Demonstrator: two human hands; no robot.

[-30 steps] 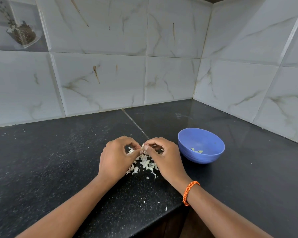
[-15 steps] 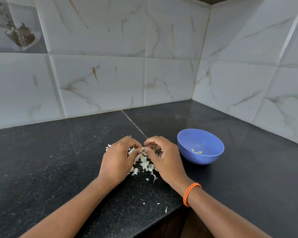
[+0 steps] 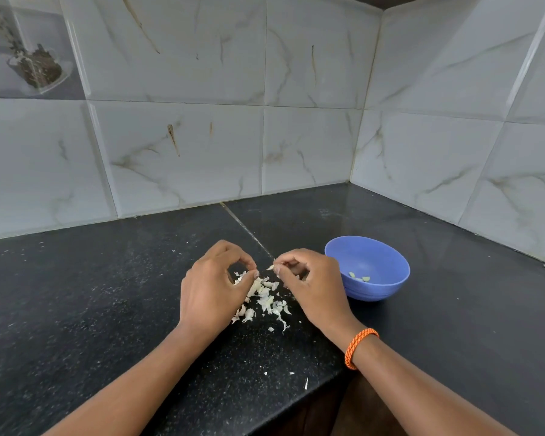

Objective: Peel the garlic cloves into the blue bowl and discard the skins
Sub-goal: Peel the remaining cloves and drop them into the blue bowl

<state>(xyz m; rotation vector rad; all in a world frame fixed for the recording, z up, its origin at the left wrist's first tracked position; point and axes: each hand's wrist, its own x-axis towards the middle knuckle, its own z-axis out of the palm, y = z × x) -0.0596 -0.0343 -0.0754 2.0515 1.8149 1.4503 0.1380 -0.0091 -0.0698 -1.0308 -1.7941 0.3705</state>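
My right hand (image 3: pixel 312 284) pinches a small garlic clove (image 3: pixel 270 267) between thumb and forefinger; only its pale tip shows. My left hand (image 3: pixel 213 287) is a short gap to its left, thumb and forefinger pressed together on what looks like a sliver of skin. Both hands hover over a pile of white garlic skins (image 3: pixel 265 298) on the black counter. The blue bowl (image 3: pixel 390 287) stands just right of my right hand, with two or three peeled cloves (image 3: pixel 359 277) at its bottom.
The black stone counter (image 3: pixel 107 294) meets tiled walls behind and on the right, forming a corner. Its front edge drops off below my right wrist, with stray skin flakes (image 3: pixel 306 383) near it. An orange band (image 3: pixel 359 346) circles my right wrist.
My hands, which were touching on the clove, have drawn slightly apart. The clove stays with my right hand. The bowl has not moved.
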